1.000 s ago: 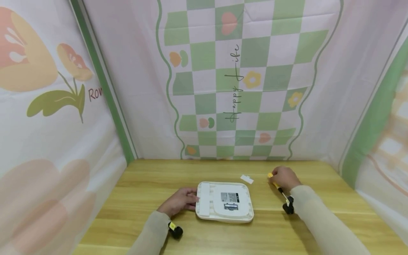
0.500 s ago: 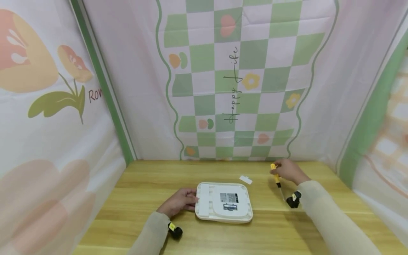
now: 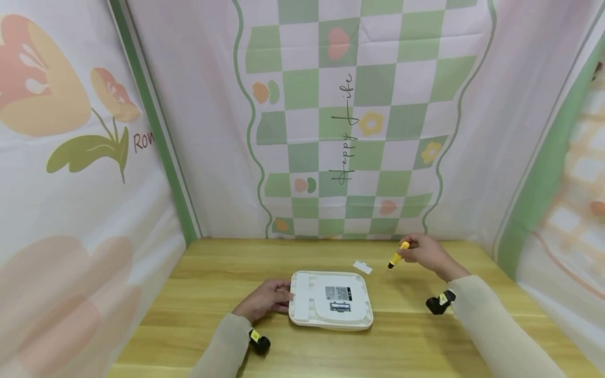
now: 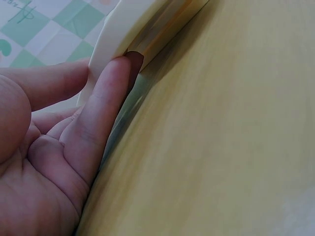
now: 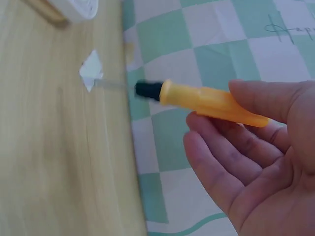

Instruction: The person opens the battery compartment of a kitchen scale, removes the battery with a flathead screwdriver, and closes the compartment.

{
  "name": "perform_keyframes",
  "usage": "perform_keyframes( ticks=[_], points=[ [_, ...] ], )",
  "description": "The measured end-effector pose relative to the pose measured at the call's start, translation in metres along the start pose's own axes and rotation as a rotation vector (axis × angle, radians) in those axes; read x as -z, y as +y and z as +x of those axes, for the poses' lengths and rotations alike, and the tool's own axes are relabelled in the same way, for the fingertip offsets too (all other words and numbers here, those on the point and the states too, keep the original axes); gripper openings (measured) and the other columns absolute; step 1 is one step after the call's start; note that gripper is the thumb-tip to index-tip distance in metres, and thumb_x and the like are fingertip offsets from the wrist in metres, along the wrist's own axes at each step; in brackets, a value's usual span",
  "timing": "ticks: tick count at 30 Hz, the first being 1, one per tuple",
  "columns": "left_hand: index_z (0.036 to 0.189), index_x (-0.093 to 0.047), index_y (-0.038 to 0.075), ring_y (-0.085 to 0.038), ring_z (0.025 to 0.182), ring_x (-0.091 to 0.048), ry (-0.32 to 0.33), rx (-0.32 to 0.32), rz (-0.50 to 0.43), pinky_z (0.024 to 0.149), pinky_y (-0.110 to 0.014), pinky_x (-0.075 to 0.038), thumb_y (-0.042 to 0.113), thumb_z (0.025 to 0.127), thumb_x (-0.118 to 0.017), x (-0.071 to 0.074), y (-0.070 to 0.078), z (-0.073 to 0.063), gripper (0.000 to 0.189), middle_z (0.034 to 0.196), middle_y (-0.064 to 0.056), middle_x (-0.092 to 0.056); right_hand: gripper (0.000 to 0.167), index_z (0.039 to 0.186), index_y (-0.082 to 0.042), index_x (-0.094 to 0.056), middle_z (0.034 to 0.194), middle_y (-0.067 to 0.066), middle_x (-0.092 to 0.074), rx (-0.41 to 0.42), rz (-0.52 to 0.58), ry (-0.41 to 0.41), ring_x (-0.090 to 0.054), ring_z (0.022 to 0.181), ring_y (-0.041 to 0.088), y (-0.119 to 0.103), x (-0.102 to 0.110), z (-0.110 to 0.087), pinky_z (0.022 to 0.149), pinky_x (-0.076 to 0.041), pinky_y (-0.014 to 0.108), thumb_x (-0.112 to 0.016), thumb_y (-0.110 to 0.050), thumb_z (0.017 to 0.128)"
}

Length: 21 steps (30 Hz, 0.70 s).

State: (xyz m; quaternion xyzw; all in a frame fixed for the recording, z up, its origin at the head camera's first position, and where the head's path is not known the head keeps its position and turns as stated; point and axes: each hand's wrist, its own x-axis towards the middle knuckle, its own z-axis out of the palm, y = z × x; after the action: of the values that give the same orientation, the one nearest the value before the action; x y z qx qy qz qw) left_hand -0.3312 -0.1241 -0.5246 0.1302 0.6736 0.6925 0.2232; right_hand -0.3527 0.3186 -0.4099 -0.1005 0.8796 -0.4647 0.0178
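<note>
Relative to half a second earlier, the yellow-handled screwdriver (image 3: 398,256) is swung round in the right hand (image 3: 427,255): its shaft, then slanting toward the wearer, now aims down and left toward the white electronic device (image 3: 331,301). The left hand (image 3: 266,301) remains at the device's left edge, thumb and fingers pinching the rim. The screwdriver is above the desk (image 3: 340,353), beyond and to the right of the device, its handle pinched between the right thumb and fingers. Its long axis runs obliquely, black collar nearer the device, butt farther off. A small white cover (image 3: 363,267) lies just beyond the device's far right corner. The shaft is blurred, nearly lost in the head view, and its tip is indistinct; the device partly hides the left fingertips.
</note>
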Motion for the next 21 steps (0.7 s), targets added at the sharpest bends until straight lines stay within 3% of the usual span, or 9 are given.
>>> perform_keyframes(
  ticks=[6, 11, 18, 21],
  points=[
    [0.133, -0.048, -0.013, -0.029, 0.09, -0.067, 0.017, 0.002, -0.01, 0.079, -0.041, -0.058, -0.002, 0.091, -0.062, -0.001, -0.003, 0.0, 0.045, 0.099, -0.016, -0.067, 0.04, 0.123, 0.014, -0.044, 0.113, 0.026, -0.059, 0.021, 0.282, -0.012, -0.064, 0.101, 0.028, 0.01, -0.005, -0.013, 0.088, -0.055, 0.037, -0.062, -0.009, 0.096],
    [0.132, -0.049, -0.012, -0.029, 0.089, -0.067, 0.026, 0.002, -0.008, 0.079, -0.041, -0.058, -0.003, 0.091, -0.062, -0.002, -0.004, 0.0, 0.044, 0.099, -0.016, -0.067, 0.046, 0.133, 0.014, -0.033, 0.112, 0.011, -0.06, 0.038, 0.518, 0.006, -0.064, 0.101, 0.02, 0.023, -0.013, -0.022, 0.091, -0.053, 0.037, -0.055, -0.008, 0.1],
    [0.132, -0.048, -0.012, -0.028, 0.089, -0.067, 0.029, 0.003, 0.001, 0.079, -0.041, -0.058, -0.001, 0.091, -0.062, -0.002, 0.0, -0.001, 0.045, 0.099, -0.016, -0.066, 0.016, 0.116, -0.003, -0.053, 0.108, 0.01, -0.058, 0.081, 0.849, 0.073, -0.064, 0.1, 0.02, 0.039, -0.027, -0.026, 0.092, -0.053, 0.035, -0.052, -0.005, 0.1],
    [0.133, -0.047, -0.012, -0.028, 0.09, -0.067, 0.025, 0.007, 0.013, 0.079, -0.041, -0.058, 0.0, 0.091, -0.063, -0.001, 0.002, -0.001, 0.047, 0.101, -0.016, -0.066, 0.012, 0.11, -0.005, -0.057, 0.104, 0.007, -0.061, 0.115, 1.004, 0.114, -0.064, 0.098, 0.019, 0.042, -0.035, -0.026, 0.093, -0.051, 0.036, -0.05, -0.002, 0.101]
  ],
)
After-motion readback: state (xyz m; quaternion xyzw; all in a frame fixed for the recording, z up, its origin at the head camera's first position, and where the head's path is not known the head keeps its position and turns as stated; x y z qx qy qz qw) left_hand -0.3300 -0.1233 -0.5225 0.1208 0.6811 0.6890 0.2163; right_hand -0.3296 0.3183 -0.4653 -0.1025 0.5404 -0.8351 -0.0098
